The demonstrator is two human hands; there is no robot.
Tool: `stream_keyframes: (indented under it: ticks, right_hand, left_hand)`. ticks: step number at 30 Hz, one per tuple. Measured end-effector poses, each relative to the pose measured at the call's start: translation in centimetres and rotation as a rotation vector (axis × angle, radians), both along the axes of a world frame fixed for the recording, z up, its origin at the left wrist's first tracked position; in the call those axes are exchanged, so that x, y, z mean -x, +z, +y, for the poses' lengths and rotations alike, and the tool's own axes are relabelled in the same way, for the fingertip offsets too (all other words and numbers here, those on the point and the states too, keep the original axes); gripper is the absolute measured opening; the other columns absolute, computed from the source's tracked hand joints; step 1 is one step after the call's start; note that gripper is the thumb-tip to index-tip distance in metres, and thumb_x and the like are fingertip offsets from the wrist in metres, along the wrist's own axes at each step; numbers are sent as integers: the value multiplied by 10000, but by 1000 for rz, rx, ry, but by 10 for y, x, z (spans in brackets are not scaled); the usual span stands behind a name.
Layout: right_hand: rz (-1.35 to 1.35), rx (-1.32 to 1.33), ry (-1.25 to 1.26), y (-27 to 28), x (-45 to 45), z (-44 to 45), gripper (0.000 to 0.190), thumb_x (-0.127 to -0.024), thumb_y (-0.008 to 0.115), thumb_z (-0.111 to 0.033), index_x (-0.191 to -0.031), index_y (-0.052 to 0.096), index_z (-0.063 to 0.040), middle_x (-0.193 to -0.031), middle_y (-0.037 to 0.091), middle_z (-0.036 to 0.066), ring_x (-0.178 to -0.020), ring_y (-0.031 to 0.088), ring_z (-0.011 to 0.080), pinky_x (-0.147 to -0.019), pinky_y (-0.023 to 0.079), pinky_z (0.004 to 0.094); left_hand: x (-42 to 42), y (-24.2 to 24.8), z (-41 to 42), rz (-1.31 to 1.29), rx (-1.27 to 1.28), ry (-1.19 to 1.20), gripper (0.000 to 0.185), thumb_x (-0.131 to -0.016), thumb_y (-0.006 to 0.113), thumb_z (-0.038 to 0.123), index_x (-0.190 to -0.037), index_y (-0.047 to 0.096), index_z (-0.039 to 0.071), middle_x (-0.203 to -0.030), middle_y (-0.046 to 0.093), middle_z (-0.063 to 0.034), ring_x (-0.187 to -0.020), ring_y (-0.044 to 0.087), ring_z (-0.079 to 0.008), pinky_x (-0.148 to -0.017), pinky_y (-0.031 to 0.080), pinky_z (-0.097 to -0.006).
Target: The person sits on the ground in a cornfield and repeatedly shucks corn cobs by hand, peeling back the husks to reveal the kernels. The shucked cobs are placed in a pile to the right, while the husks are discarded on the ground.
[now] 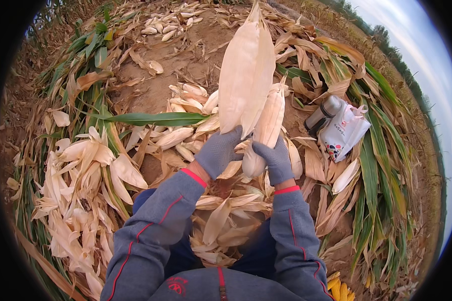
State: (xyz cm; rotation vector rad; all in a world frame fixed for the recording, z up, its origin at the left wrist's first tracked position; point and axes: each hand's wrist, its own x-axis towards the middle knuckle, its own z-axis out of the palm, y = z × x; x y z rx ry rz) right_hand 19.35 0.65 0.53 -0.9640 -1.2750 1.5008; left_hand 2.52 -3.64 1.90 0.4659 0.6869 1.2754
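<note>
In a grey knit glove, my left hand grips the base of a broad, pale dry corn husk that stands up and away from me. My right hand, gloved the same way, is closed around the lower part of an ear of corn still wrapped in dry husk. The ear leans with its pointed tip away from me. Beyond my hands lies a pile of unhusked ears, partly hidden by the raised husk. Loose husks lie between my knees.
A heap of stripped husks lies at left, among green and dry stalks. At right, a steel thermos stands beside a white bag bearing writing. One husked-over ear lies below it. Yellow cobs show at bottom right; more ears lie far ahead.
</note>
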Motion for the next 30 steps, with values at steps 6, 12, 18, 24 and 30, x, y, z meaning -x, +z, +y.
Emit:
stream_keyframes:
  ticks: [6, 12, 18, 24, 30]
  right_hand:
    - [142, 57, -93, -13, 28, -5, 460, -883, 589, -228, -1238, 444, 27, -1136, 545, 116, -982, 546, 184, -846, 465, 310]
    - [223, -63, -150, -29, 35, -8, 540, -986, 416, -391, -1387, 338, -38, -1342, 413, 64, -1208, 431, 174, -1012, 372, 318]
    - [44, -202, -177, 6, 20, -15, 470, -893, 580, -239, -1284, 468, -2, -1256, 503, 130, -1130, 487, 218, -968, 396, 331]
    - [-149, -245, -344, -6, 12, -7, 309, -836, 682, -159, -1101, 607, -20, -950, 629, 18, -831, 569, 99, -734, 472, 261]
    - [-100, -218, -621, 9, -47, 21, 239, -833, 650, -192, -976, 621, -3, -810, 661, 116, -735, 622, 146, -657, 493, 298]
  left_hand:
    - [-12, -6, 1, 40, 15, -18, 442, -929, 576, 259, -1288, 458, 30, -1188, 554, -78, -1061, 543, -176, -950, 433, -297]
    - [-15, -15, 0, 264, -3, 66, 437, -879, 657, 293, -1198, 559, 10, -1081, 622, -58, -932, 593, -133, -805, 485, -269]
    - [-16, -14, -3, 493, -109, 55, 416, -918, 598, 300, -1216, 538, 17, -1079, 615, -61, -918, 599, -124, -772, 497, -273]
    - [-28, -29, 3, 277, 115, -110, 369, -910, 609, 291, -1173, 574, 35, -975, 640, -66, -814, 638, -150, -682, 536, -286]
    - [-36, -22, -3, 402, 33, -194, 346, -859, 638, 187, -1157, 574, 23, -1059, 602, -85, -922, 594, -163, -789, 513, -311]
